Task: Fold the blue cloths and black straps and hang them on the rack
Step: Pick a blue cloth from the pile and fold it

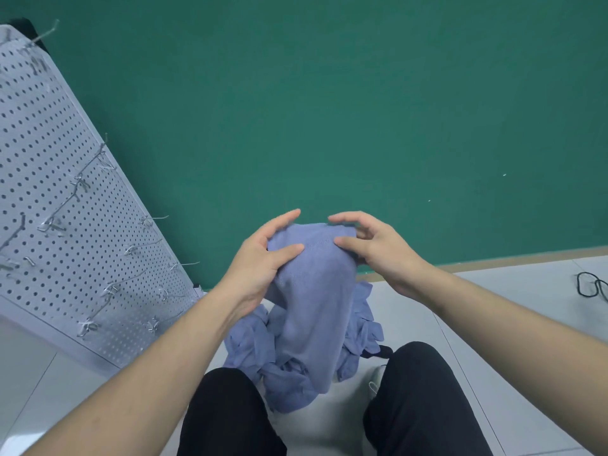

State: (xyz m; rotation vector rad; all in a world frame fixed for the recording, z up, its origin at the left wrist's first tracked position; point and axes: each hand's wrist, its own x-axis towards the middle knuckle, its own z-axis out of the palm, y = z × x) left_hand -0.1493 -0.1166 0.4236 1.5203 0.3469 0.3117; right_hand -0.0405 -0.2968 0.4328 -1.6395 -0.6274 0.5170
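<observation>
**Ana:** Blue cloth (312, 291), the one lifted in the lower middle of the frame: why is it held up like that?

**Ben:** Both hands have it by its top edge. The left hand (260, 258) pinches the upper left corner, thumb in front and fingers curled behind. The right hand (371, 245) does the same at the upper right corner, thumb pressed on the front face, fingers arched over the top. My guess is that the person is raising it off the pile of blue cloths (253, 350) so it hangs free and the edges can be found before folding.

**Ana:** Which way does it run?

**Ben:** Its long axis goes from the hands down towards the bottom of the frame, nearly vertical in the picture. The held edge points up at the green wall (329, 93), and the loose end trails down onto the heap between the person's knees (421, 390). It hangs bunched and narrow, not spread flat.

**Ana:** And the rack?

**Ben:** The pegboard rack (65, 225) leans at the left of the frame, with its wire hooks (85, 327) sticking out. I can see nothing hung on them. A black strap (592, 286) lies on the floor at the right edge, well apart from the hands.

**Ana:** So, early days?

**Ben:** I'd judge so. This cloth looks unfolded.
</observation>
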